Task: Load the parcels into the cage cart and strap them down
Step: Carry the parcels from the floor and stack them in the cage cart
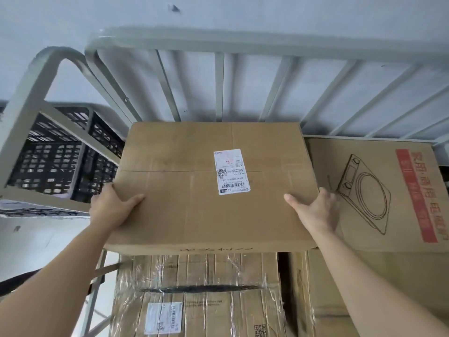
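Cage cart [243, 42]: grey tube frame, barred back panel against the wall, already stacked high. Lower tier is film-wrapped boxes [199, 293]. On the upper right lies a printed carton [379, 190] with a cooker drawing. Parcel [184, 215], plain brown, wide and flat, is at the top left of the stack, its far edge close to the back bars and its near edge overhanging the wrapped boxes. Whether it touches the printed carton, cannot tell. Left hand [111, 207] clasps the near-left corner, thumb flat on top, fingers hidden round the side. Right hand [318, 212] grips the near-right corner likewise. Reads as the seating step. Best done by pushing level and square until the far edge meets the bars, right side flush along the carton. Draw the right fingers clear before that gap closes. The overhang should go, or a strap would bear on an unsupported lip. Shipping label [230, 171] faces up.
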Motion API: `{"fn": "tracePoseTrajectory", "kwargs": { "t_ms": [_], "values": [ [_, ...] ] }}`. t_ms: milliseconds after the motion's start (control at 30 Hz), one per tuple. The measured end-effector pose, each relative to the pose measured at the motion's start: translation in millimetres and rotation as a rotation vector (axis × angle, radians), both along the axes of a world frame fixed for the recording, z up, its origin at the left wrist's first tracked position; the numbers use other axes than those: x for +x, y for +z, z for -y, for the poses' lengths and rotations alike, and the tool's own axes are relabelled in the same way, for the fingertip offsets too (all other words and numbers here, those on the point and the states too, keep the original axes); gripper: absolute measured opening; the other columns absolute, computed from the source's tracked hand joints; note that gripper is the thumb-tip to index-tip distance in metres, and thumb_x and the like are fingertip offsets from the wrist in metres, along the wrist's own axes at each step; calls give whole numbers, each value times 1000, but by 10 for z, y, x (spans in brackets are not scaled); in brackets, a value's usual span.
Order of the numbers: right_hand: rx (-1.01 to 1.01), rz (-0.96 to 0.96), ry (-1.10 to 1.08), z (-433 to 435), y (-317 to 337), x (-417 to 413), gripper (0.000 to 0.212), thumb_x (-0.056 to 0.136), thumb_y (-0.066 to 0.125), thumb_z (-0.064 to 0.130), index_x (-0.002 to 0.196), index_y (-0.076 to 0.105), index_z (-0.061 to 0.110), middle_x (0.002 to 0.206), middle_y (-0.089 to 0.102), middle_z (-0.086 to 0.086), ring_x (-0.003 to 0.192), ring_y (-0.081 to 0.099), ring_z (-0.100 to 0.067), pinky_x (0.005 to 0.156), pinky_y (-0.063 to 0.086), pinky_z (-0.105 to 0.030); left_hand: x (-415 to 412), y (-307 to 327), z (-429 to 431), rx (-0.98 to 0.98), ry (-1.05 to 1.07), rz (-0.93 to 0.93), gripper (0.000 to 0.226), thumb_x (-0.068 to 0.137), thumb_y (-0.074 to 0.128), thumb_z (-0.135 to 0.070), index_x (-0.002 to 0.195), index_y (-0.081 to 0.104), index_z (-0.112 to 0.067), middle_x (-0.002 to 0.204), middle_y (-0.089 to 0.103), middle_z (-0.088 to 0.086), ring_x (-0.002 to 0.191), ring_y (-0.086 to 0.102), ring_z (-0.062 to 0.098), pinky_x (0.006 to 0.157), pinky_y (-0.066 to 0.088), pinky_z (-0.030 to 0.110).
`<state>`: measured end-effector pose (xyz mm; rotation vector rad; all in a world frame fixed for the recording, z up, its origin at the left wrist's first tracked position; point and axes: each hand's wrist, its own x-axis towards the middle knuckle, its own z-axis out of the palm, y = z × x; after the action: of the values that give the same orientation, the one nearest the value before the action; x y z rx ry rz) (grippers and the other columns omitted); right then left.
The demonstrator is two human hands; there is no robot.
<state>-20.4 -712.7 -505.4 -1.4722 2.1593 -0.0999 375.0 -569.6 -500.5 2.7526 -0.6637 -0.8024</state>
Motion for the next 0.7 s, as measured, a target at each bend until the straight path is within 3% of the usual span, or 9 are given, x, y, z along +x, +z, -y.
{"fn": "tracePoseTrajectory", "kwargs": {
  "t_ms": [333, 567, 700],
  "values": [
    [-48, 21, 10, 9, -618, 155, 102, 72, 74, 57, 145, 32, -2, 143, 38, -23, 133, 32, -39, 112, 29, -50, 190, -585, 221, -72, 62, -5, 87, 74, 82, -36, 141, 34, -7, 135, 46, 20, 128, 39, 38, 104, 38, 55],
    [3, -50, 71, 21, -563, 179, 105, 79, 66, 60, 151, 21, -1, 145, 35, -24, 134, 31, -39, 112, 30, -48, 195, -592, 235, 2, -42, 54, 74, 79, 76, -37, 130, 40, 1, 130, 50, 23, 125, 40, 43, 104, 35, 55],
    [67, -81, 127, 37, -431, 208, 103, 83, 62, 60, 152, 15, -1, 147, 34, -22, 136, 31, -37, 111, 32, -46, 97, -473, 224, 113, -133, 53, 96, 85, 70, -40, 149, 15, 5, 149, 30, 25, 136, 28, 42, 112, 27, 51]
  ]
}}
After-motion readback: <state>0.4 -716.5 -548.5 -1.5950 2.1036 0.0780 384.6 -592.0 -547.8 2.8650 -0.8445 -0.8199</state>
